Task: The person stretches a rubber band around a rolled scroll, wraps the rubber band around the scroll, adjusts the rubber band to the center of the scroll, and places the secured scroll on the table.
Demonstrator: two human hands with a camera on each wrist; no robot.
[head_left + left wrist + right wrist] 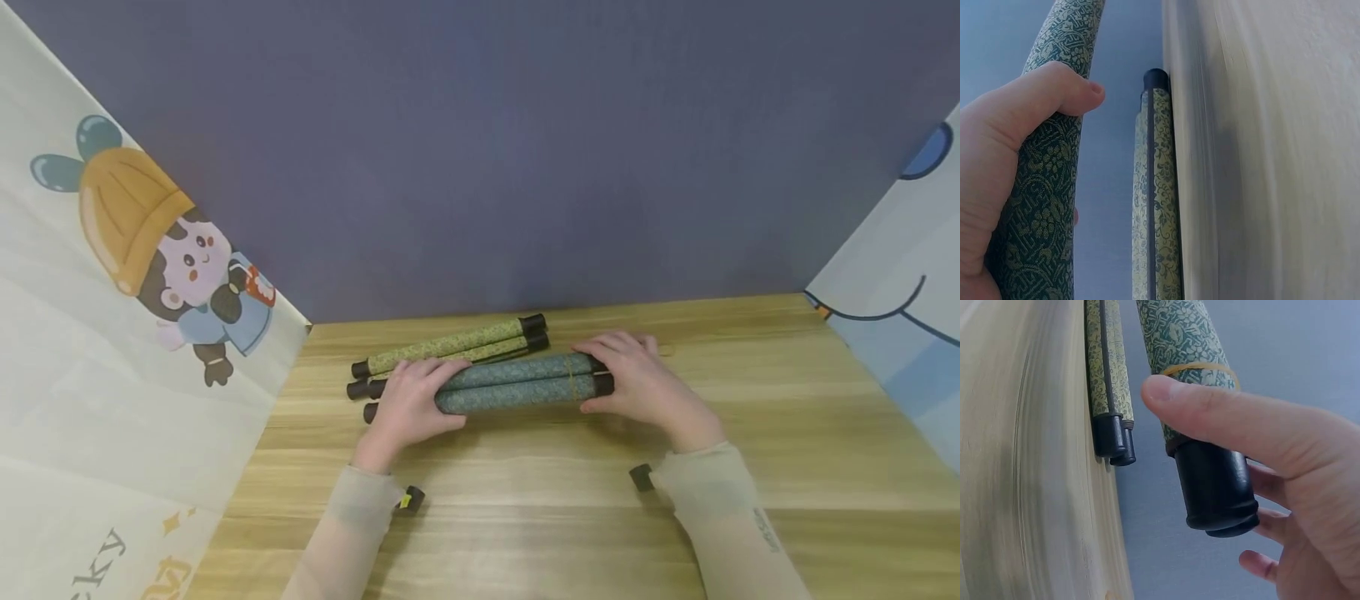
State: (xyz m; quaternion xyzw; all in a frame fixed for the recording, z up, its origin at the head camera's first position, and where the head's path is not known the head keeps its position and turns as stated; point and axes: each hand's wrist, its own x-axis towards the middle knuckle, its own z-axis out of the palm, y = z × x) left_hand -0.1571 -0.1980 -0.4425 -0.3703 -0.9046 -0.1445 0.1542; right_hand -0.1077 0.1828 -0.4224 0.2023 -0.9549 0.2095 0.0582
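A pair of blue-green brocade scrolls (517, 392) with black end knobs lies side by side between my two hands. My left hand (411, 400) grips the pair near its left end, its thumb wrapped on the patterned cloth (1047, 169) in the left wrist view. Around the right end, my right hand (637, 379) holds the pair, with the thumb by a yellow rubber band (1200, 367) and the black knobs (1216, 487) below it. Both wrist views show the pair raised off the tabletop. Behind it, two yellow-green scrolls (450, 343) with black knobs rest on the table.
The wood-grain table (525, 517) ends at a dark blue-grey panel (525, 167) at the back. A loose rubber band (667, 350) lies beside my right hand. Printed white sheets (112, 392) stand at left and right.
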